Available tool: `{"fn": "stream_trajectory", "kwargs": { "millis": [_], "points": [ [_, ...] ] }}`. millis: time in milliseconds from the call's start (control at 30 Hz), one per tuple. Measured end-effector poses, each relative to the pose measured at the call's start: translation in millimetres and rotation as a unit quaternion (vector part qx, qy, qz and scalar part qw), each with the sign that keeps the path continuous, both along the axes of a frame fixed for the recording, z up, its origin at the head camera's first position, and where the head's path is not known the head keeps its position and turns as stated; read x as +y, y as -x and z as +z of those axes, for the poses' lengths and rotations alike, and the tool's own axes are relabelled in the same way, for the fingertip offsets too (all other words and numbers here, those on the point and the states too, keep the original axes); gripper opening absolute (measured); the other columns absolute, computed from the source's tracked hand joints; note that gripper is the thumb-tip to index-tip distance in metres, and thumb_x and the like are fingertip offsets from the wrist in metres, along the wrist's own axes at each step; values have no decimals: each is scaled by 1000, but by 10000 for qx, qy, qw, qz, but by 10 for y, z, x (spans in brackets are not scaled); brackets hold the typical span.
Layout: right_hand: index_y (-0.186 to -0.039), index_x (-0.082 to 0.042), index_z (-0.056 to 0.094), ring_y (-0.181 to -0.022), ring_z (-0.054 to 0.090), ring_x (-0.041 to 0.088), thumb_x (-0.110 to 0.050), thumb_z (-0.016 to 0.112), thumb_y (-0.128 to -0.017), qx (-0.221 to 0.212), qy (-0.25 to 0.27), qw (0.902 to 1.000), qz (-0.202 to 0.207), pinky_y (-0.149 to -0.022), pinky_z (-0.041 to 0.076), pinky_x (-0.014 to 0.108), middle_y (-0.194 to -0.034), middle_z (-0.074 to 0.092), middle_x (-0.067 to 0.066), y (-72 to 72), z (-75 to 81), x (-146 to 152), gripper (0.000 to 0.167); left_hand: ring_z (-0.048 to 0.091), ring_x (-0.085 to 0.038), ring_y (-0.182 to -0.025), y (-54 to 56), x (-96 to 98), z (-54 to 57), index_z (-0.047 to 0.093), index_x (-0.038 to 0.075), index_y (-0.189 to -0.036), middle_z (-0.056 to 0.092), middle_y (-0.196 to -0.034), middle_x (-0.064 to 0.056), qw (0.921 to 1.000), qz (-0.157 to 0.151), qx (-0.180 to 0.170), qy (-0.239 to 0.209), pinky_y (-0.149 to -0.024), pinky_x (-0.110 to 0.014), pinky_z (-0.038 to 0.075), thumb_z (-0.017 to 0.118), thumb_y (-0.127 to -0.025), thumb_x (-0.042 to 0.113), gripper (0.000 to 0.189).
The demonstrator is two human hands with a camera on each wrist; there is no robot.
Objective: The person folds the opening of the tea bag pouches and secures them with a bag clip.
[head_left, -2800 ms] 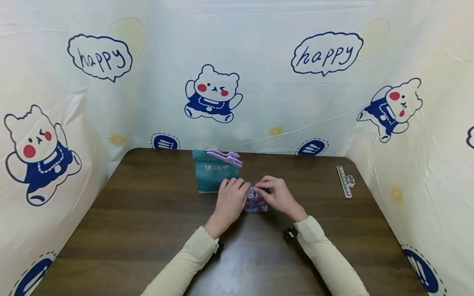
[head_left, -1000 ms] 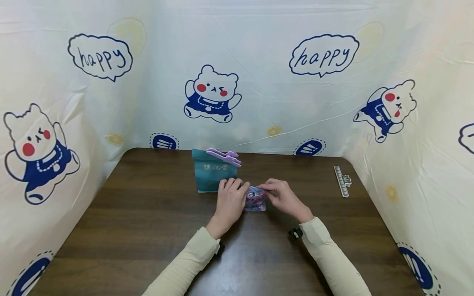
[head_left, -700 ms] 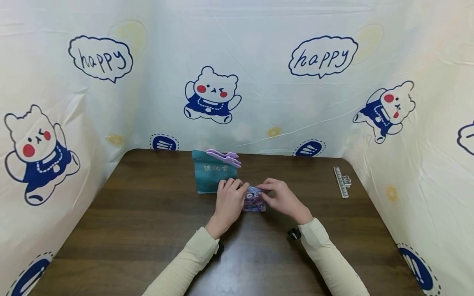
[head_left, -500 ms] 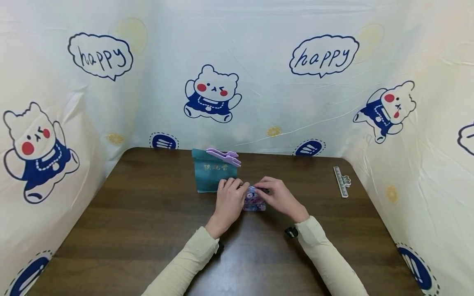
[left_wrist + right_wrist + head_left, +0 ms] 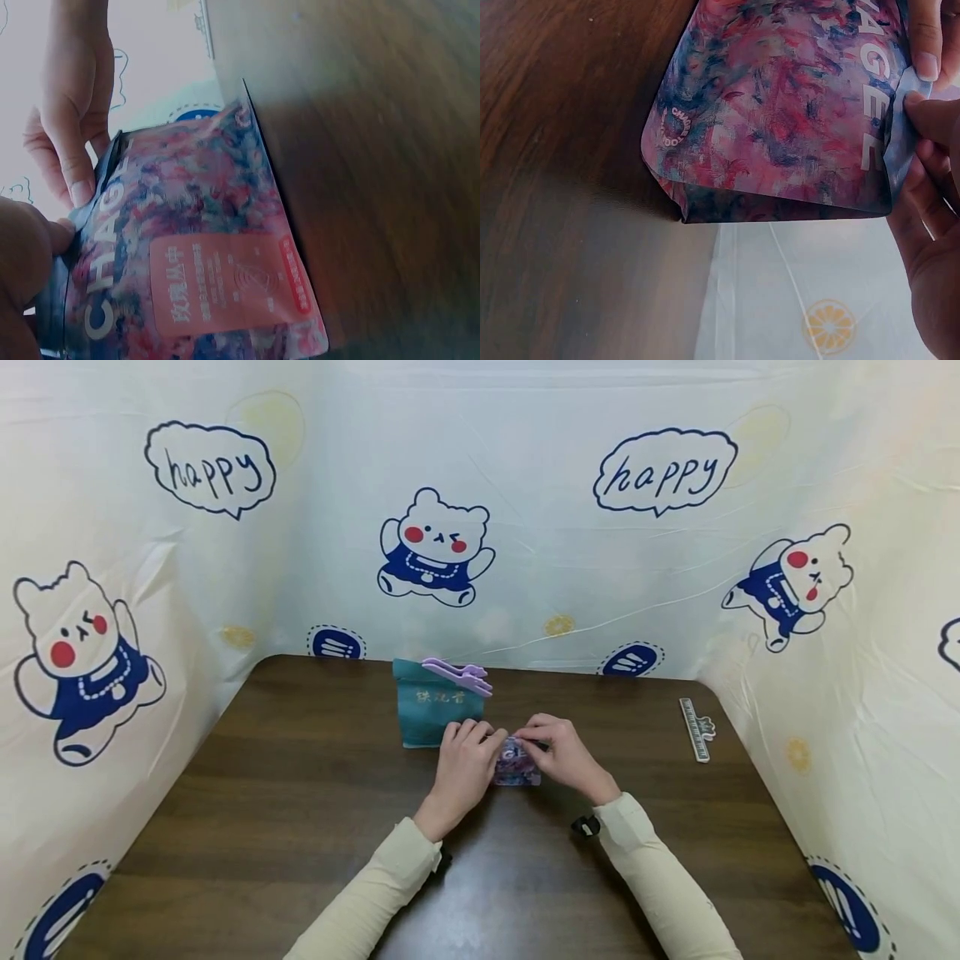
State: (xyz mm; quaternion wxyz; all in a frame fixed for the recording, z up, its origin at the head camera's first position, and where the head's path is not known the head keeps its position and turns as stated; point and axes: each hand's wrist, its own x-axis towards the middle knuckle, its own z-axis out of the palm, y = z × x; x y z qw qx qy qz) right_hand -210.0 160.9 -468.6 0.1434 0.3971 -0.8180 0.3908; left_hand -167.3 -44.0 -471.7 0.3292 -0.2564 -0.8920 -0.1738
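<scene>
A tea pouch (image 5: 516, 767), painted in pink, purple and blue and lettered CHAGEE, stands upright on the dark wooden table. Its top edge is folded over. My left hand (image 5: 467, 767) grips the pouch's top at the left end, thumb on the front, the other fingers behind. At the same fold, my right hand (image 5: 568, 758) pinches the edge between thumb and fingers, close to the left thumb. In the left wrist view a pink label (image 5: 225, 285) shows on the pouch's front. The right wrist view shows its gusseted side (image 5: 772, 206).
Just behind my left hand stands a teal bag (image 5: 420, 714) with gold characters, a purple clip (image 5: 459, 675) across its top. A white ruler-shaped clip (image 5: 694, 731) lies far right. Printed curtains (image 5: 525, 552) enclose the table (image 5: 300, 793) at the back and sides.
My right hand slid right to the pouch's corner about a second ago, then back left along the fold towards the left hand. The left hand has kept its place.
</scene>
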Motion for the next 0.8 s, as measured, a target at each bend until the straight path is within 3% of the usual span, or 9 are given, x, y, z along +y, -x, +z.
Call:
{"fn": "stream_trajectory", "kwargs": {
  "millis": [467, 633, 800],
  "points": [
    [-103, -9, 81, -82, 63, 11, -4, 74, -92, -106, 278, 9995, -41, -70, 55, 28, -91, 72, 1, -4, -68, 65, 14, 58, -22, -83, 38, -2, 2, 78, 13, -101, 70, -88, -3, 9994, -99, 78, -329, -75, -36, 41, 71, -97, 19, 10],
    [-108, -10, 79, -88, 66, 13, 2, 75, -89, -226, 335, 9992, -62, -75, 57, 30, -96, 73, 1, -22, -96, 121, 23, 58, -22, -83, 58, 3, 6, 79, 12, -103, 70, -88, -3, 9993, -145, -16, -333, -74, -36, 40, 70, -98, 20, 13],
    [-105, -9, 80, -85, 65, 12, 7, 75, -88, -68, 261, 9996, -75, -75, 57, 28, -92, 72, 4, -33, -120, 129, 23, 59, -22, -84, 55, 10, -8, 79, 12, -104, 70, -90, -3, 9993, -163, -184, -272, -75, -36, 41, 70, -97, 21, 14]
  ]
}}
